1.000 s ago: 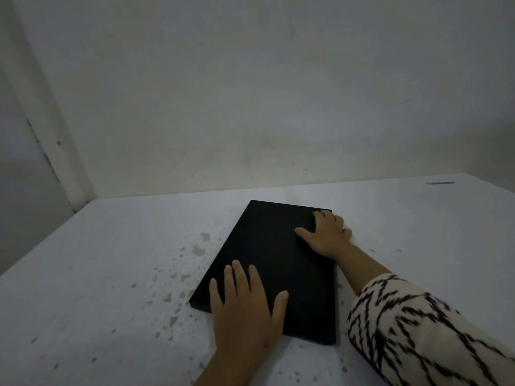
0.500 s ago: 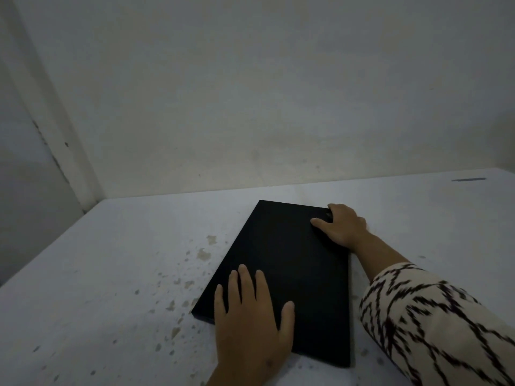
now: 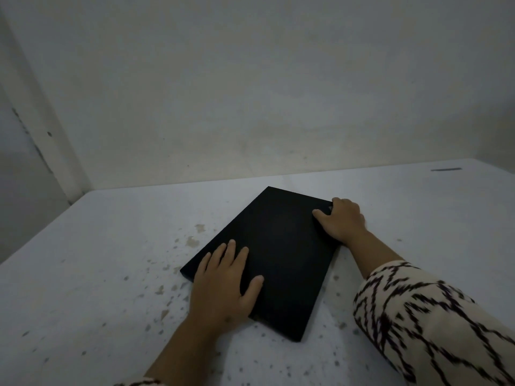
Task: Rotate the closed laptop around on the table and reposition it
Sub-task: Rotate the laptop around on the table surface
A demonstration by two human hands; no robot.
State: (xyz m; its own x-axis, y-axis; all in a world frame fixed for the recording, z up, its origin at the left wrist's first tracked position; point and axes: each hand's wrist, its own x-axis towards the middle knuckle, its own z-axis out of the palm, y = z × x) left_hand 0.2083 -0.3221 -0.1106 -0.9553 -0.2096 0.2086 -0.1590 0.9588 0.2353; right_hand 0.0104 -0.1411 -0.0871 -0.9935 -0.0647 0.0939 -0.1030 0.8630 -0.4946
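The left hand point(image 3: 223, 285) covers the near left corner of the closed laptop point(image 3: 278, 254); the right hand point(image 3: 341, 220) hides its far right corner and part of a small mark there, too small to read. The patterned sleeve point(image 3: 434, 327) is motion-blurred and cut by the right and bottom edges. A dark strip point(image 3: 446, 169) on the desk point(image 3: 83, 274) is too small to identify.

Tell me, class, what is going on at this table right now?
A person has both bare hands on a closed black laptop that lies flat and skewed on a speckled white table. The left hand rests palm down on the lid near the closest corner. The right hand grips the far right corner, fingers curled over the edge. The laptop sits diagonal to the table edge, so it looks part-way through being turned.
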